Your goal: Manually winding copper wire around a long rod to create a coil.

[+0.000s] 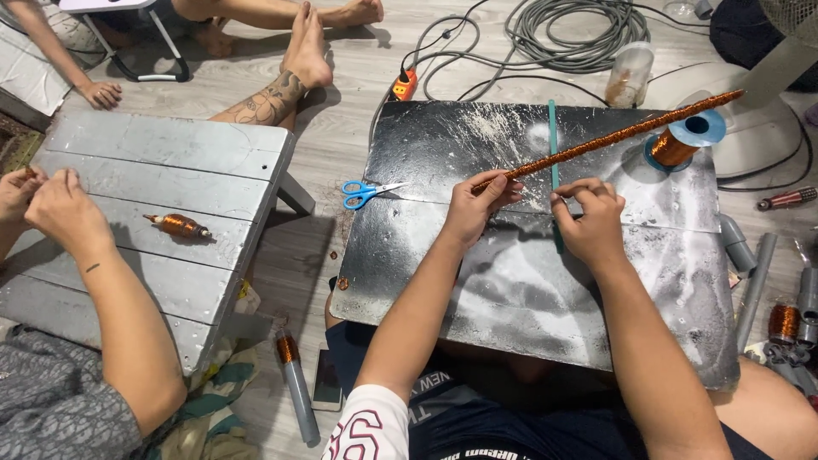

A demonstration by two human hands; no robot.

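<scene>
My left hand pinches the near end of a long rod wound with copper wire, which slants up to the right across a dark scuffed board on my lap. Beside it, my right hand grips a thin green strip that lies upright across the board. A blue spool of copper wire stands at the board's far right, under the rod's tip. Blue-handled scissors lie at the board's left edge.
A grey wooden table on the left carries a small copper-wound piece; another person's hands work there. Bare feet, coiled cables, a plastic jar, grey tubes and a phone lie on the floor.
</scene>
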